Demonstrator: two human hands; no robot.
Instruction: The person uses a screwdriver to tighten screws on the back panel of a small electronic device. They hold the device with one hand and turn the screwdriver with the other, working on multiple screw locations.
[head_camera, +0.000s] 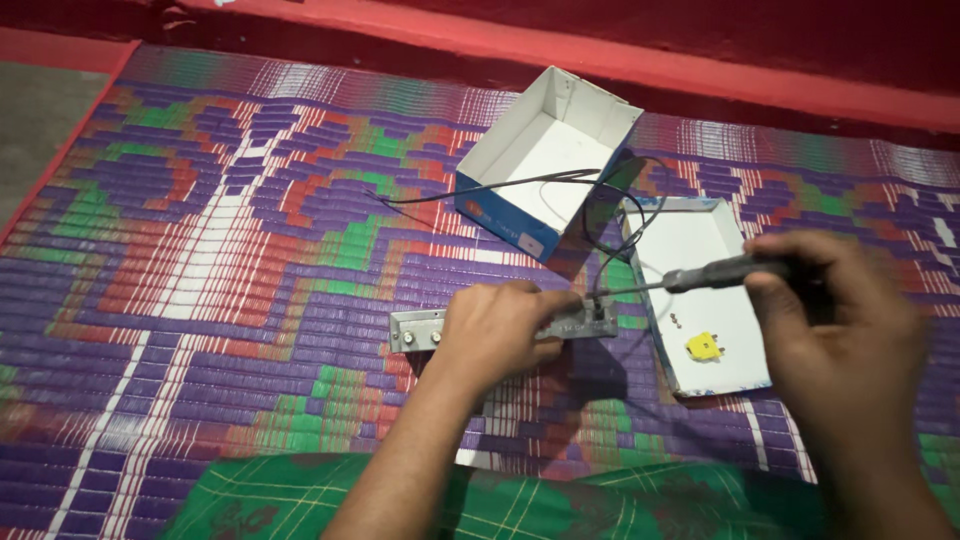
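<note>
Where the woven plastic mat of purple, green and red stripes (200, 250) fills the left of the view, nothing lies on it until the flat grey metal module with round fittings on its left end (415, 328), near the middle. On top of this module the left hand (500, 335) presses down, fingers curled over its upper edge and gripping it against the mat. Just beyond, farther off, stands an open blue-and-white cardboard box (545, 165), with thin black wires (480, 190) trailing across its mouth and down towards the module's right end. Further right lies the shallow white cardboard lid (700, 250), holding a small yellow plastic part (704, 346) and what look like a few tiny dark screws — too small to tell surely. Over that lid the right hand (835, 320) is closed around the dark-handled screwdriver (720, 272), its thin shaft reaching left to the module's right end — the hand is blurred.
</note>
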